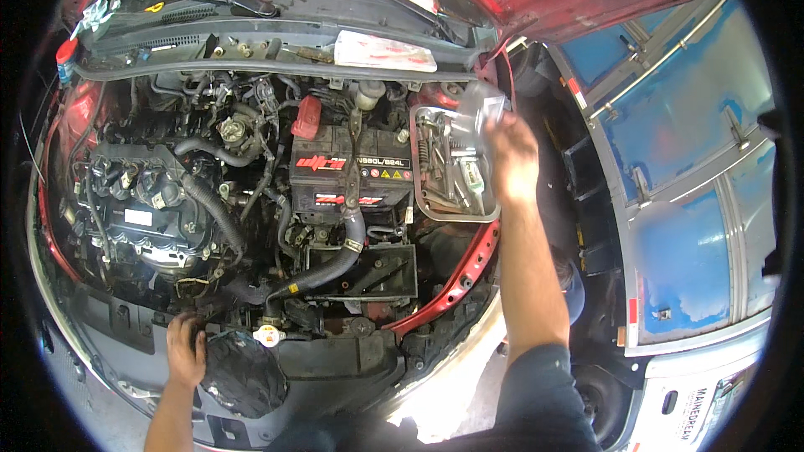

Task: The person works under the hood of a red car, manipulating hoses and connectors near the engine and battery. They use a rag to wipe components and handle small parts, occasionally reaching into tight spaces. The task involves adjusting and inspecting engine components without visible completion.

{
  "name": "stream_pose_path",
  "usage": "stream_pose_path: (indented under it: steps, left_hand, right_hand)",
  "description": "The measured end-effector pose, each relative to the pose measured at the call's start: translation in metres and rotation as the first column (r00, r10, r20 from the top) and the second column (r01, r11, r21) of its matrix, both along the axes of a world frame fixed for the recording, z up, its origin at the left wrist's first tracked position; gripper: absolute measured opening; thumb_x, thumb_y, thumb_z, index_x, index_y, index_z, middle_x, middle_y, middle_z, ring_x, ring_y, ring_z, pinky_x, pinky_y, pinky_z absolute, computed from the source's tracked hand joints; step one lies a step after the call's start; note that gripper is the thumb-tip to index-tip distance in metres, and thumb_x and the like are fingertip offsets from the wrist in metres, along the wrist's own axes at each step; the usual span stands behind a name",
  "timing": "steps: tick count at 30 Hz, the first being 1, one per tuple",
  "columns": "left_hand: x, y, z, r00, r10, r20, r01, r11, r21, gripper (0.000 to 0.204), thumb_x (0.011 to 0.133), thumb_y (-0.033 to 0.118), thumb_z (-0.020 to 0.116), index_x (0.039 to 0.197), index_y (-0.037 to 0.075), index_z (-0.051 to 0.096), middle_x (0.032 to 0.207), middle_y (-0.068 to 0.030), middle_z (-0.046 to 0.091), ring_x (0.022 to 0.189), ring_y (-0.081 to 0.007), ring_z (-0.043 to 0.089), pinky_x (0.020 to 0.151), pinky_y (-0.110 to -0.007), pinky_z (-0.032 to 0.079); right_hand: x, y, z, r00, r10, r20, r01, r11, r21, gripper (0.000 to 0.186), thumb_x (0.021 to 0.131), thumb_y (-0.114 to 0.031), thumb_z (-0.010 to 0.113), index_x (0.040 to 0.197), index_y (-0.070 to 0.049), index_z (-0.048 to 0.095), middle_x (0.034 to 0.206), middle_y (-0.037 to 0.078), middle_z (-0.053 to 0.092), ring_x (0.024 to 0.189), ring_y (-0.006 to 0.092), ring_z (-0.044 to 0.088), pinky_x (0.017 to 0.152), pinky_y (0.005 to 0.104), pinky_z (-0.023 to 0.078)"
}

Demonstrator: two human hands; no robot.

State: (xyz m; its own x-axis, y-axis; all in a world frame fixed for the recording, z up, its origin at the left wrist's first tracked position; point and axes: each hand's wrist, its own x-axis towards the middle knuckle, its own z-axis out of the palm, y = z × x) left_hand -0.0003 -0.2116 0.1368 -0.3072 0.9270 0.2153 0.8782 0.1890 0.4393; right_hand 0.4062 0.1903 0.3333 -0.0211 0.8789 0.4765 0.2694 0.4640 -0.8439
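My right hand (512,151) reaches out over the right side of the engine bay, its fingers closed on a clear plastic bag (479,107). What the bag holds, if anything, I cannot make out. Beneath it lies a metal tray (423,209) with sockets, wrenches and other tools inside, one of them a small white-and-green tube (472,176). My left hand (185,351) rests on the front edge of the bay, fingers laid over the dark panel. A crumpled black plastic sheet (247,375) lies beside it.
A battery (322,167) with a red terminal cover (307,117) sits left of the tray. The engine (142,209) fills the left. A thick hose (327,266) crosses the middle. A white-and-red package (385,51) lies on the cowl. At right stands a blue-sided truck (682,251).
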Motion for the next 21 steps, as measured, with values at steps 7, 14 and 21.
stream_pose_path:
  steps: [7, 14, 21]
  left_hand:
    - [0.001, -0.009, -0.004, 0.993, -0.048, 0.107, 0.03, 0.986, 0.165, 0.013, 0.084, 0.009, 0.053, 0.09, 0.0, 0.06, 0.093, -0.0185, 0.06, 0.09, -0.0395, 0.055, 0.089, -0.047, 0.041]
    - [-0.001, -0.006, -0.005, 0.993, -0.029, 0.113, 0.006, 0.98, 0.198, 0.012, 0.082, 0.007, 0.052, 0.086, -0.001, 0.061, 0.091, -0.0196, 0.062, 0.088, -0.0404, 0.057, 0.086, -0.047, 0.043]
    - [-0.002, -0.004, -0.003, 0.998, -0.027, 0.059, 0.019, 0.991, 0.135, 0.008, 0.082, 0.005, 0.055, 0.085, 0.001, 0.061, 0.088, -0.0163, 0.062, 0.087, -0.0379, 0.057, 0.088, -0.046, 0.043]
  right_hand:
    - [-0.066, 0.162, 0.006, 0.632, -0.598, 0.493, 0.336, 0.785, 0.52, 0.02, 0.083, -0.021, 0.066, 0.099, -0.01, 0.072, 0.108, 0.019, 0.063, 0.099, 0.0327, 0.061, 0.086, 0.0468, 0.048]
    - [-0.044, 0.246, -0.034, 0.222, -0.026, 0.975, 0.066, 0.998, 0.011, 0.043, 0.097, -0.03, 0.035, 0.12, -0.005, 0.061, 0.116, 0.024, 0.063, 0.113, 0.0375, 0.058, 0.098, 0.0457, 0.042]
    - [-0.073, 0.118, -0.018, 0.957, -0.036, 0.289, -0.068, 0.937, 0.344, 0.023, 0.092, -0.017, 0.058, 0.105, -0.001, 0.068, 0.099, 0.011, 0.07, 0.089, 0.0209, 0.065, 0.083, 0.0326, 0.05]
